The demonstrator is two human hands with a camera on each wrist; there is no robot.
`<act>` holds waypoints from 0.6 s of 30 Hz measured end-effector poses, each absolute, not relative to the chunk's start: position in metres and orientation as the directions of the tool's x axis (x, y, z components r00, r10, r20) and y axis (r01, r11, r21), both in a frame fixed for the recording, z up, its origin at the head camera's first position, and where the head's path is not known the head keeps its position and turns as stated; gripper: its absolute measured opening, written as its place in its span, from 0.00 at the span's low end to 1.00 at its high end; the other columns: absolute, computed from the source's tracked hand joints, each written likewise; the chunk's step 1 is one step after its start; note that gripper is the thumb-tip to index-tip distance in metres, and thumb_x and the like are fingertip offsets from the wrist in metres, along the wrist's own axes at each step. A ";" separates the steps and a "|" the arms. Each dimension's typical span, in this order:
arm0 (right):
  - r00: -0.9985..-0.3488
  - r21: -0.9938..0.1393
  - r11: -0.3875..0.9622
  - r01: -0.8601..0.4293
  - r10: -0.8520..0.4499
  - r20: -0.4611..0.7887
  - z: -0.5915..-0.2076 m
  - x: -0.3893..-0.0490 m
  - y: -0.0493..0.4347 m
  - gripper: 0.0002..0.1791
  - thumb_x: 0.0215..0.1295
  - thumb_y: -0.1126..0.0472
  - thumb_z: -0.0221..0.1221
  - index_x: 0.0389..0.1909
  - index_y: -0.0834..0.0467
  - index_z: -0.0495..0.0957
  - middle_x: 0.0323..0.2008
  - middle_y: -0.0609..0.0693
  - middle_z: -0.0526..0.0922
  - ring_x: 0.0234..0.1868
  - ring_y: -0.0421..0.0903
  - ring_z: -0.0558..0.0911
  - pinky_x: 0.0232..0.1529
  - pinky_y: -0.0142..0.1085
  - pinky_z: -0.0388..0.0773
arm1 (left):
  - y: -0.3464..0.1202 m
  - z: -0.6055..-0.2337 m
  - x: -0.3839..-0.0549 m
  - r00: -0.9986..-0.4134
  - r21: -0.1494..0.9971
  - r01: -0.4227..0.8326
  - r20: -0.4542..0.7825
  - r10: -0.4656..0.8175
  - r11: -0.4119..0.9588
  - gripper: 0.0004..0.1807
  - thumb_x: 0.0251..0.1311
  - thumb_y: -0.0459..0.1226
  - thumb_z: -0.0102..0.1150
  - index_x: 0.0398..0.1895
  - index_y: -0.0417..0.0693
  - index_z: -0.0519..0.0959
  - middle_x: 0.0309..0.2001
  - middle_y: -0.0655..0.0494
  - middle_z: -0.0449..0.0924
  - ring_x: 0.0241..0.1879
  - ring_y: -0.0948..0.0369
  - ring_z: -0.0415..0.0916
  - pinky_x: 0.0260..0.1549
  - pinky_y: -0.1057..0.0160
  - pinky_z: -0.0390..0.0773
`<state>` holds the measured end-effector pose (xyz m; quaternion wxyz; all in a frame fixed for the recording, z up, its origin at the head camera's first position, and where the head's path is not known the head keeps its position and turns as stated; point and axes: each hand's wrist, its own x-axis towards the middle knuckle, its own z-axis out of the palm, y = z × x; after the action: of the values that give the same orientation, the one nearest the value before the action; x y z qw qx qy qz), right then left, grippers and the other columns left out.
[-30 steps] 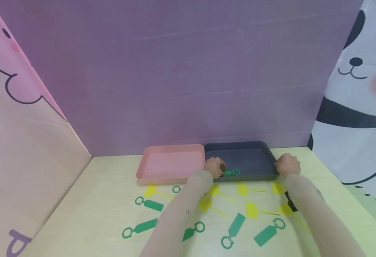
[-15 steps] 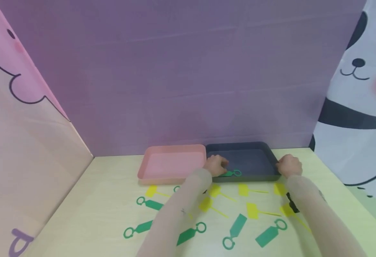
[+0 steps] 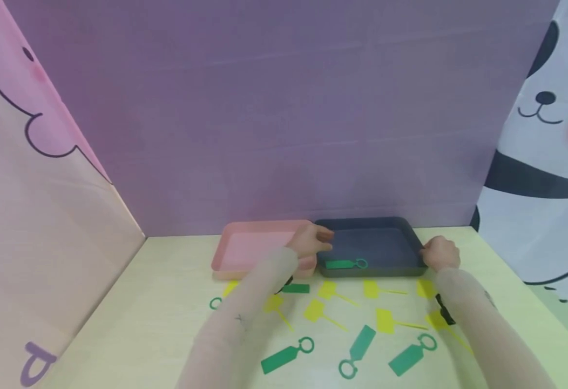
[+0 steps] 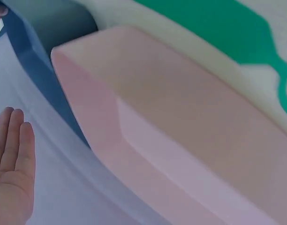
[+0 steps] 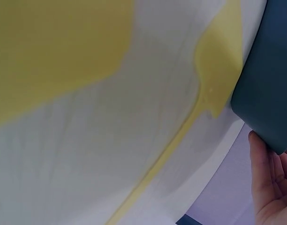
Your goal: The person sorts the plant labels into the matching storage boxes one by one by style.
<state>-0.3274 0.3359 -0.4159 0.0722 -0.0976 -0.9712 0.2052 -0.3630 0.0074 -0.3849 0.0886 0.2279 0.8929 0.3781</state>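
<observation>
My left hand (image 3: 310,241) hovers over the seam where the pink tray (image 3: 225,246) meets the dark blue tray (image 3: 376,243). In the left wrist view its fingers (image 4: 12,140) are straight and hold nothing. A green tag with a ring end (image 3: 339,265) lies at the front left inside the dark tray, just right of that hand. My right hand (image 3: 441,254) grips the dark tray's right side near the front corner. The right wrist view shows its fingers (image 5: 261,168) against the tray wall (image 5: 268,84).
Several green ring tags (image 3: 280,359) lie on the pale table (image 3: 133,324) in front of the trays. Among them are several yellow tags with thin straps (image 3: 385,321). A purple cloth wall (image 3: 284,119) rises right behind the trays.
My left hand has let go of the green tag, which now lies in the dark tray. That hand has moved left and its fingers have straightened. My right hand stays on the tray.
</observation>
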 end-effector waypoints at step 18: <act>-0.970 -0.413 0.898 0.150 0.215 0.114 -0.417 -0.328 0.336 0.15 0.55 0.62 0.54 0.36 0.72 0.78 0.36 0.68 0.81 0.37 0.66 0.77 0.37 0.54 0.74 | -0.080 -0.376 -0.325 -0.859 0.660 0.416 0.059 0.509 0.625 0.18 0.57 0.35 0.58 0.52 0.43 0.76 0.51 0.52 0.79 0.52 0.56 0.75 0.53 0.57 0.74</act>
<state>-0.3280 0.3359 -0.4165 0.0785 -0.0940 -0.9710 0.2053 -0.3254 -0.0804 -0.3758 0.0666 0.2573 0.8990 0.3481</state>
